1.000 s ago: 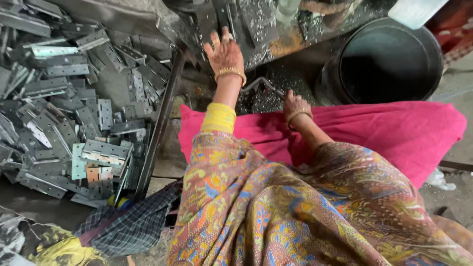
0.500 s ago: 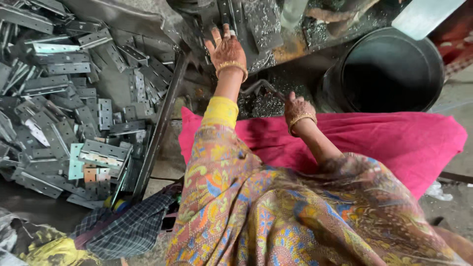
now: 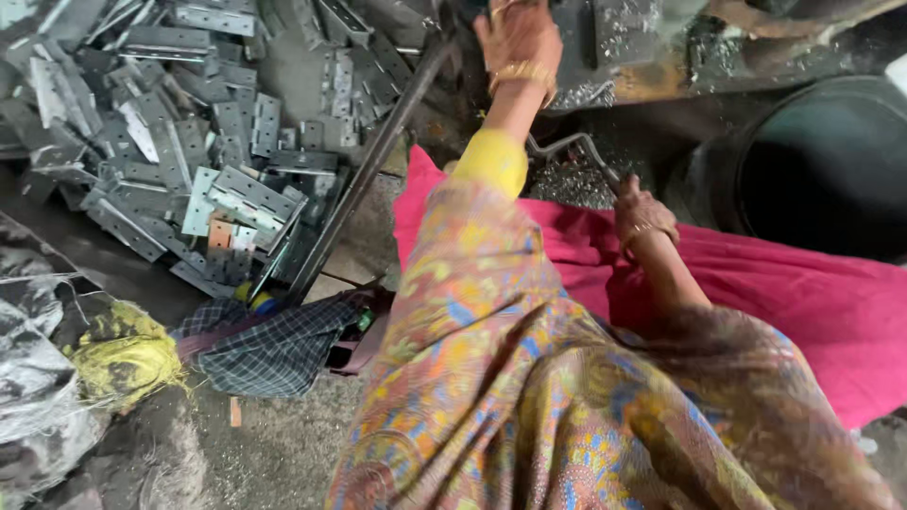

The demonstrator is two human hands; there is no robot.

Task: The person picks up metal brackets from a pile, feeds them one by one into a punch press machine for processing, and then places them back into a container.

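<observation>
Gritty workshop floor, pile of grey punched metal plates [image 3: 203, 179] at left, black drum [image 3: 822, 161] at right. Left hand [image 3: 518, 38] rests flat, fingers spread, on the machine bed [image 3: 652, 47] at top; right hand [image 3: 644, 210] is clenched around a bent metal crank handle [image 3: 576, 151] just beside the swarf. Handle looks stiff, light, possibly oily: grip it at the bar end.

Single head-worn view, looking steeply down — close over the lap, facing forward across the floor
</observation>
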